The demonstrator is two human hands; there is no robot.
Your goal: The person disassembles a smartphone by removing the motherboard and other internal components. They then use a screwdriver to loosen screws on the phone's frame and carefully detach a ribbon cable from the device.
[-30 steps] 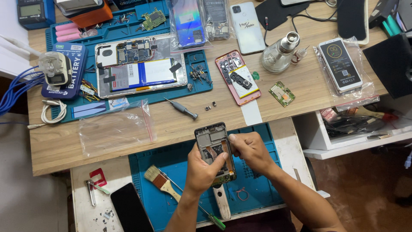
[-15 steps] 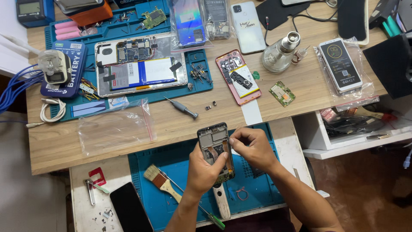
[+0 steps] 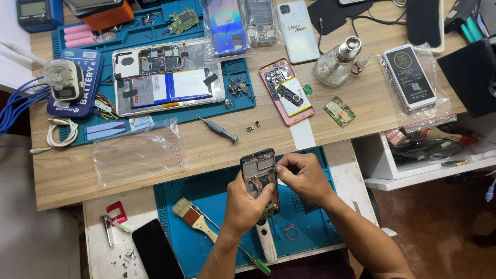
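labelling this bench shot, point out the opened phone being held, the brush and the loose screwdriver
opened phone (image 3: pixel 257 170), head view, upper exposed back
brush (image 3: pixel 183 208), head view, bristles
grey screwdriver (image 3: pixel 221 129), head view, middle of handle

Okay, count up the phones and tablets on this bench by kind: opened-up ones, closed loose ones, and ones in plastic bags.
Opened devices: 3 (held phone frame in left hand, right hand at it; tablet; pink phone)
Closed loose phones: 2 (white, black)
Bagged phones: 3 (iridescent, dark, white-fronted)
Total: 8
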